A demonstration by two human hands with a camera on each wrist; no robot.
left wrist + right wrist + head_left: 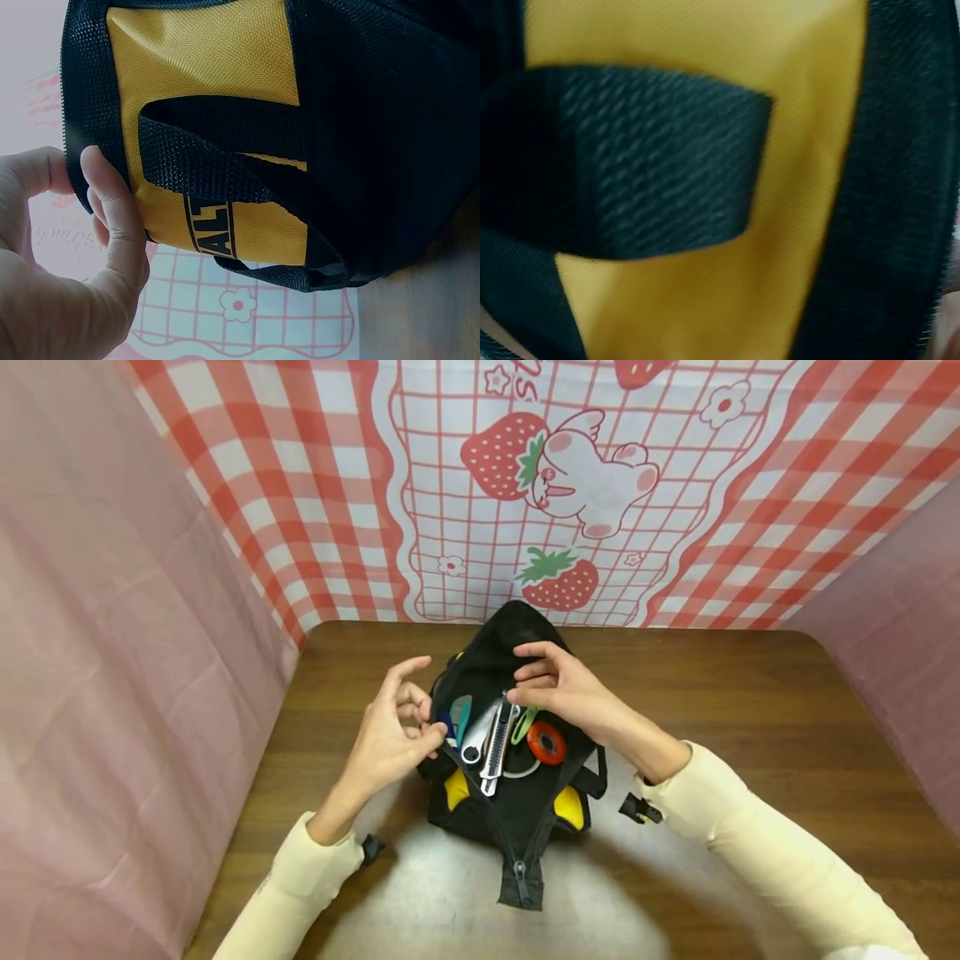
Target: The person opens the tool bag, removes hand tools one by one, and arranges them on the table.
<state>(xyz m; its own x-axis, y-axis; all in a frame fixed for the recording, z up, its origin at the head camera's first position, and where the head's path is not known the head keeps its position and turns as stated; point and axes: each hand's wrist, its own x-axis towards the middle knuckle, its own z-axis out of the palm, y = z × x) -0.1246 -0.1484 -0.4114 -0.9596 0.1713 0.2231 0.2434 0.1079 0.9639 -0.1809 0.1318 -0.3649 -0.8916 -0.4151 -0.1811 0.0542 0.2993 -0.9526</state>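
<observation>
A black and yellow tool bag (517, 827) stands on the table with its zipped mouth spread wide. My left hand (393, 727) pinches the mouth's left edge between thumb and fingers; the left wrist view shows the zipper edge (94, 97) between them. Over the right side of the mouth is my right hand (558, 689), its fingers loosely bent and its thumb tip near the top of a silver snap-off utility knife (497, 747). Inside lie another silver tool (477, 735), a teal-and-grey tool (461, 714), a green-handled item (522, 727) and a round orange-red item (547, 742).
The bag sits on a brown wooden table (712, 710). Behind it hangs a strawberry-print checked cloth (465, 535), and pink cloth (135, 652) closes off the left. Black strap loops (202, 150) stick out from the bag's yellow sides.
</observation>
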